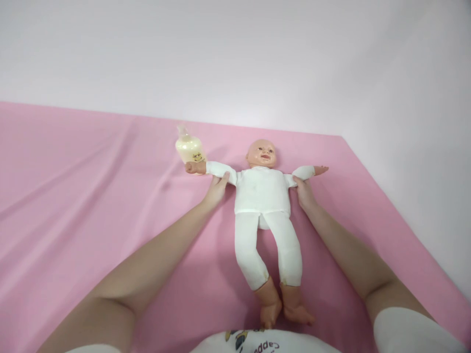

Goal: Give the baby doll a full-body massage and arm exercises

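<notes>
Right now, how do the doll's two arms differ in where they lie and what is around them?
The doll's arm by the left hand ends right in front of the cream bottle; its arm by the right hand ends over bare pink sheet. The bottle-side arm lies nearly level, the other tilts slightly up toward the fist. Both are stretched outward in white sleeves, each with a hand at its upper part near the shoulder.

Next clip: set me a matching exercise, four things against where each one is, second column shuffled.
Things:
1. left hand
2. right hand
3. baby bottle
4. doll

Places:
A. standing by the doll's outstretched hand
B. lying face up on the pink sheet
C. at the doll's arm nearer the wall
D. at the doll's arm nearer the bottle

Pairs: 1-D, 2-C, 3-A, 4-B
</notes>
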A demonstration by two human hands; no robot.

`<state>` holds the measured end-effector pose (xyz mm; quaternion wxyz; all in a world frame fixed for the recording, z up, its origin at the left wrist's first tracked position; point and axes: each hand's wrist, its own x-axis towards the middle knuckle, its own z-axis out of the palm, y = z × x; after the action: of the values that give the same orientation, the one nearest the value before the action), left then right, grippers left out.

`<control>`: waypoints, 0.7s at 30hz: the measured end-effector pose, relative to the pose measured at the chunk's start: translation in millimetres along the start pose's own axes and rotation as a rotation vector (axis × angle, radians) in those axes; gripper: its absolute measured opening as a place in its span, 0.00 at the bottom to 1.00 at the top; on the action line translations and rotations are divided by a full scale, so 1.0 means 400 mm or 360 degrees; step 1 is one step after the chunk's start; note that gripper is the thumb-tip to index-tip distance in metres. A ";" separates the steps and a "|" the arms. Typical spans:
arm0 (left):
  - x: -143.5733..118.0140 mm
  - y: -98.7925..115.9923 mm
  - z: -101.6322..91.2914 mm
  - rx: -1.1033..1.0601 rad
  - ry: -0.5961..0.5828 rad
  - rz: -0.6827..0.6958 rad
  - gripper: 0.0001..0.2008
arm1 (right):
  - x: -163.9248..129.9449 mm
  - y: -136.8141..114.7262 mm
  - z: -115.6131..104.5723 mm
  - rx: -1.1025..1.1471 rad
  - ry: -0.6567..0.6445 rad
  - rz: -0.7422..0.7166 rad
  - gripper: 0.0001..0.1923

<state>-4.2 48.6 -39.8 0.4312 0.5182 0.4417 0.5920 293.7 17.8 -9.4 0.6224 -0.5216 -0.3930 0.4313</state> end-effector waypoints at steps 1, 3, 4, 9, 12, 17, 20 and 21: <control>-0.001 0.006 0.001 0.0024 0.0000 0.0002 0.19 | 0.000 0.000 -0.002 -0.0019 -0.0006 0.0000 0.37; -0.004 0.017 0.001 0.0080 -0.0023 0.0001 0.19 | 0.000 0.001 -0.007 -0.0081 -0.0020 0.0006 0.37; -0.005 0.021 0.001 0.0107 -0.0043 -0.0003 0.20 | 0.002 0.004 -0.009 -0.0115 -0.0019 0.0005 0.37; -0.007 0.027 0.004 0.0215 -0.0049 0.0001 0.21 | 0.022 0.031 -0.011 -0.0087 -0.0028 -0.0030 0.35; -0.008 0.030 0.009 0.0224 -0.0044 0.0040 0.20 | 0.026 0.040 -0.003 -0.0031 -0.0118 -0.0118 0.30; -0.023 0.043 0.013 0.0360 -0.0217 0.0074 0.16 | 0.002 0.022 0.005 -0.0252 -0.0294 -0.0302 0.18; -0.036 0.056 0.014 0.0524 -0.0378 0.0181 0.21 | -0.010 0.010 0.006 -0.0374 -0.0416 -0.0434 0.18; -0.039 0.061 0.014 0.0582 -0.0417 0.0221 0.23 | -0.011 0.009 0.006 -0.0386 -0.0434 -0.0464 0.18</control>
<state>1.7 28.1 -19.5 0.3419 0.6893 0.4451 0.4581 289.4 14.8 -12.9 0.5520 -0.4672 -0.5937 0.3530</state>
